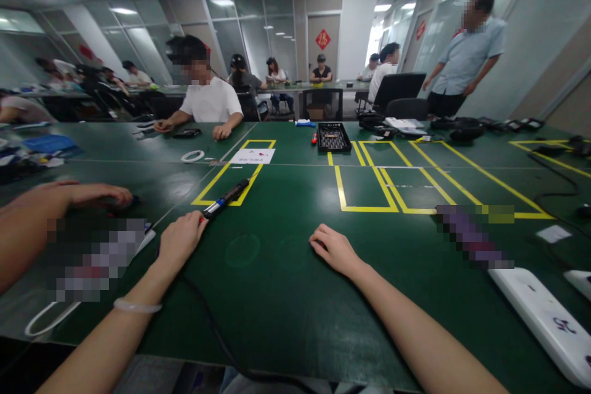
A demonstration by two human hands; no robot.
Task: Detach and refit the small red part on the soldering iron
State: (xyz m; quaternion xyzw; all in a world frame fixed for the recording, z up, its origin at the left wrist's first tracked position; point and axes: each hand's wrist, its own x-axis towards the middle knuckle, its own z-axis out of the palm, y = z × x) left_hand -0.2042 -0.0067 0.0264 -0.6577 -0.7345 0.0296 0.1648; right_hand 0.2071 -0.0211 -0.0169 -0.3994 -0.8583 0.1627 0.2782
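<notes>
Left hand (182, 239) curled, pinching near end of tool (227, 197) | tool points up-right, toward frame middle | right hand (335, 249) flat, empty, farther off

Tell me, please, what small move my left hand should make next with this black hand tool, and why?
Probably close the left hand around the black hand tool: it seems only to touch the near end, the tool lies flat on the green table, and the right hand rests empty.
</notes>
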